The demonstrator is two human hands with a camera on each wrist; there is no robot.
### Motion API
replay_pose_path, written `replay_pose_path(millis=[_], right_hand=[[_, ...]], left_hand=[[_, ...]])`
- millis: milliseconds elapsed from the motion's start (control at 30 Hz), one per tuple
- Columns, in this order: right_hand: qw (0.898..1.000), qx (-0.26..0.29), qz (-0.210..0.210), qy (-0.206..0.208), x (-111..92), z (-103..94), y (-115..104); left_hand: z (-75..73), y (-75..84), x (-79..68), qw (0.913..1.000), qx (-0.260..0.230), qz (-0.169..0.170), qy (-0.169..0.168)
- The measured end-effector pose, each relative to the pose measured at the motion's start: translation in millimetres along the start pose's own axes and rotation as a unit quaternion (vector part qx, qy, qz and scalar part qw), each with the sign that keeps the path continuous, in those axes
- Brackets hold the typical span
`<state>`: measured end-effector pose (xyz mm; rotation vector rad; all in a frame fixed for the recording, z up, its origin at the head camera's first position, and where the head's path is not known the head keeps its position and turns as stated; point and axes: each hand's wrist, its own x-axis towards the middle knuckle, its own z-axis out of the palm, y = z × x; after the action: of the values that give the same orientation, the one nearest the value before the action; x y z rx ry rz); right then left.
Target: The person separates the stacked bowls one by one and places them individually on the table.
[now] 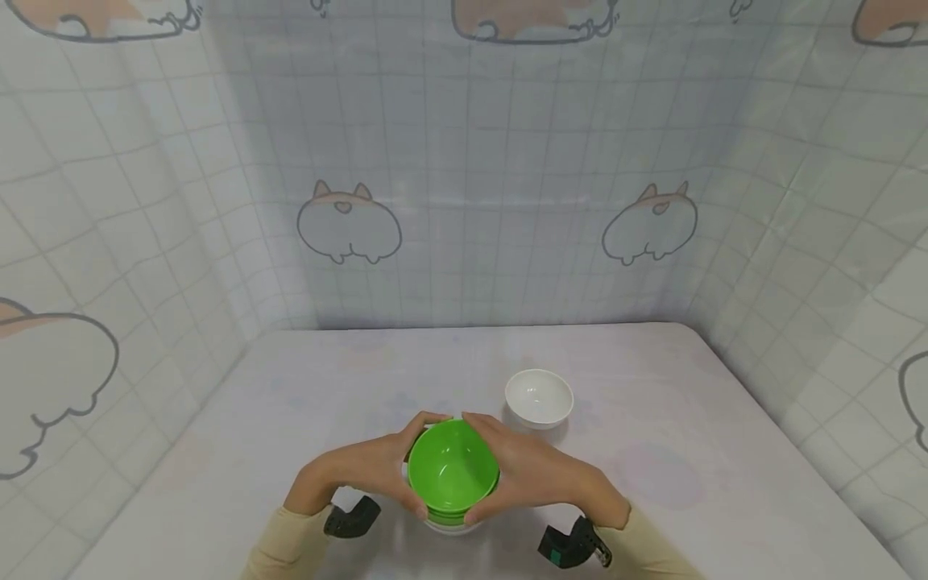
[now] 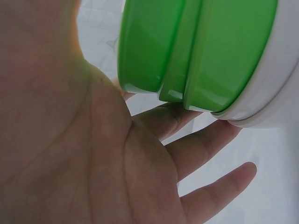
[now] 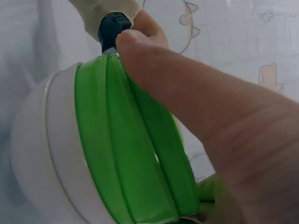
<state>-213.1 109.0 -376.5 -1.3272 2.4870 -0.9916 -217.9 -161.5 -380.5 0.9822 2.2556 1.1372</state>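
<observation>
A pale worktop with faint, blurry coloured patches runs back to a sheeted wall, and similar sheets rise on both sides. The sheets carry a grey grid and outlined cartoon animals, several cut off by the picture's edges. One white bowl stands upright and apart on the worktop, beyond the right hand.

Near the front, between the two hands, is a stack of nested bowls: green bowls on top, with white bowls under them. From the head view the lower bowls are mostly hidden, and the exact count is hard to make out. Whether the stack's base touches the worktop cannot be told. Both forearms, in beige sleeves, run out of the picture at the bottom; a dark device sits at each wrist.

The left hand and right hand curve round opposite sides of the stack, clamped on the green bowls, thumbs at the near side and fingers at the far side. In the left wrist view, the little finger stands clear of the bowls.
</observation>
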Motion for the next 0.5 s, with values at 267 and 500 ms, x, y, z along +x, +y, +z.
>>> replay_pose_path(millis=[267, 500], right_hand=[[0.999, 0.036, -0.017, 0.010, 0.9, 4.2, 1.8], [0.996, 0.074, -0.053, 0.017, 5.3, 3.8, 2.0]], left_hand=[[1.0, -2.6, -0.4, 0.9999, 0.011, 0.003, 0.002], [0.2, -6.2, 3.7, 0.9984, 0.040, 0.039, -0.006]])
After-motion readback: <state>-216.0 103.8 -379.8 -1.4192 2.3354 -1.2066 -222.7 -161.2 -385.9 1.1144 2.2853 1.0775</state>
